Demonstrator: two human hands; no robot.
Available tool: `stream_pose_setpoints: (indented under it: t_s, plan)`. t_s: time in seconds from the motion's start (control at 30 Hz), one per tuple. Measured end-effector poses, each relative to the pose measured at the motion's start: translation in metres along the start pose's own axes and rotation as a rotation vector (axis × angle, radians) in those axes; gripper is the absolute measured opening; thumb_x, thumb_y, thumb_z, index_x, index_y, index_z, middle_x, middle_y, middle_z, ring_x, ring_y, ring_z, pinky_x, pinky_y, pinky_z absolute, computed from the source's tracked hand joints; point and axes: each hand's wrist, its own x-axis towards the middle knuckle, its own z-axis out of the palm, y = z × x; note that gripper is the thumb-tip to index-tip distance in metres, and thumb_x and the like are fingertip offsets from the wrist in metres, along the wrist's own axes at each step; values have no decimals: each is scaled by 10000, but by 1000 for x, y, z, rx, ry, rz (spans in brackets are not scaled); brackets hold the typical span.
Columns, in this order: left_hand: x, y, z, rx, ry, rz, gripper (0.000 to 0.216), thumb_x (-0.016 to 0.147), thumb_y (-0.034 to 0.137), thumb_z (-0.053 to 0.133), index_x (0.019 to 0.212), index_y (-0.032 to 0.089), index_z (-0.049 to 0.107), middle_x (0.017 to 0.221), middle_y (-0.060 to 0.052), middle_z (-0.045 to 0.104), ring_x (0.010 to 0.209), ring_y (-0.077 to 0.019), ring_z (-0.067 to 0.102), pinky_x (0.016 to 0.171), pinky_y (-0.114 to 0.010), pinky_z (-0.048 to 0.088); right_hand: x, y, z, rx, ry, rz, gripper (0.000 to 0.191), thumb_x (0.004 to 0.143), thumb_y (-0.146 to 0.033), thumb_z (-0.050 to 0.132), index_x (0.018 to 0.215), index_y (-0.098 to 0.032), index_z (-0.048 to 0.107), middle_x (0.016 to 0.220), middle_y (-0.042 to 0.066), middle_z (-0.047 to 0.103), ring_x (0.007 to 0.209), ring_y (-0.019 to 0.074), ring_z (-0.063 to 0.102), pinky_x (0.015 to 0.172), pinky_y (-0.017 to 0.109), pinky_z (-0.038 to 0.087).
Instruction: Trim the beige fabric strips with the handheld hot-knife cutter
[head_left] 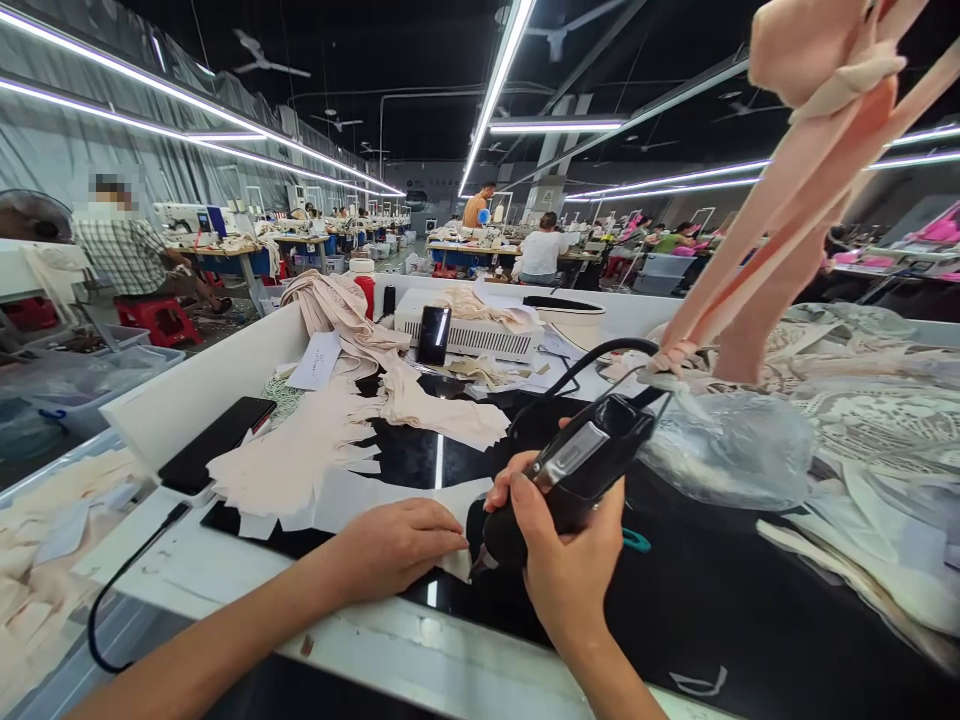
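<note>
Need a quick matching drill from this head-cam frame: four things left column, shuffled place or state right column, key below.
Things:
1. Black handheld tool
2. Left hand
3. Upright phone
4. Peach fabric strips

Place or state:
A. Resting at the pale cloth, fingers together
B. Hanging at the picture's upper right
C. Gripped in the right hand
D. Standing in front of the white vented box

Pairs: 1-C, 2-A, 3-D, 4-B
</note>
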Motion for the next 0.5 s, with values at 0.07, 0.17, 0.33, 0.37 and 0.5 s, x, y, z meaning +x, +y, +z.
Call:
stream_pose_setpoints:
  t_s: [0.07, 0.17, 0.33, 0.37, 0.5]
  plan:
    - [-1, 3, -2, -39, -29, -14, 283, 1046, 78, 517, 1227, 145, 723, 1196, -104, 755, 1105, -209, 712, 1027, -314, 573, -5, -3, -4, 6, -30, 25, 243, 907, -251, 774, 1015, -288, 560, 803, -58, 690, 549, 111, 654, 534, 251, 598]
    - [-5, 12, -7, -77, -79, 9, 259, 1047, 95, 523, 1158, 161, 747, 1138, -89, 770, 1062, -208, 720, 1002, -308, 575, -7, -8, -10, 22, -81, 51, 226, 922, -277, 769, 1012, -284, 561, 801, -52, 687, 550, 123, 655, 524, 269, 599]
    - [-11, 29, -24, -125, -138, 44, 221, 1049, 131, 562, 1163, 173, 746, 1061, -68, 791, 995, -200, 737, 931, -280, 588, 16, -8, -21, 1, 37, -35, 278, 886, -293, 795, 991, -283, 538, 774, -66, 680, 539, 129, 637, 515, 286, 584]
    - [-11, 31, -26, -121, -137, 47, 215, 1046, 127, 572, 1167, 172, 744, 1069, -66, 791, 989, -200, 739, 917, -278, 590, 22, -6, -23, -3, 68, -49, 286, 878, -295, 796, 982, -282, 530, 763, -72, 673, 530, 129, 629, 512, 288, 580]
    - [-1, 33, -26, -40, -65, 52, 197, 1064, 133, 564, 1161, 161, 734, 1092, -72, 775, 953, -202, 728, 873, -295, 598, 40, 4, -28, -48, 132, -69, 302, 856, -306, 800, 956, -282, 515, 756, -81, 664, 513, 136, 623, 502, 302, 565]
